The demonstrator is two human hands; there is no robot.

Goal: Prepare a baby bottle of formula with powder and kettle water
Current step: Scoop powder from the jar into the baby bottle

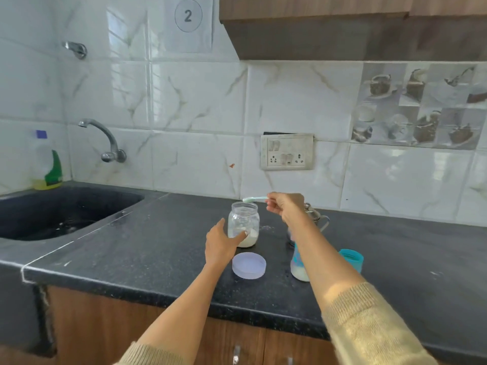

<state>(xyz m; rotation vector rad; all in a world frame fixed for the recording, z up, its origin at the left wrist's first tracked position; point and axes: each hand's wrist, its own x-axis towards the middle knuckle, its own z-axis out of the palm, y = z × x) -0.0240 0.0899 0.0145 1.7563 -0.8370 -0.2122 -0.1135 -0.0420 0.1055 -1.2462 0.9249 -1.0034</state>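
Observation:
A clear glass jar [243, 219] with white powder at its bottom stands open on the black counter [158, 246]. My left hand [221, 243] grips the jar's lower left side, thumb across the front. My right hand [286, 205] pinches a pale green spoon [254, 198] held level just above the jar's mouth. The jar's lilac lid [249, 265] lies flat in front of it. A baby bottle [299, 267] with white contents at its base stands to the right, partly hidden by my right forearm. Its teal cap [351, 258] lies beside it. A steel kettle [316, 216] stands behind my right wrist.
A dark sink [66, 209] with a wall tap [105, 138] sits at the left, with a dish soap bottle [48, 164] in its corner. A wall socket [287, 152] is above the counter. Wooden cabinets run below the counter edge.

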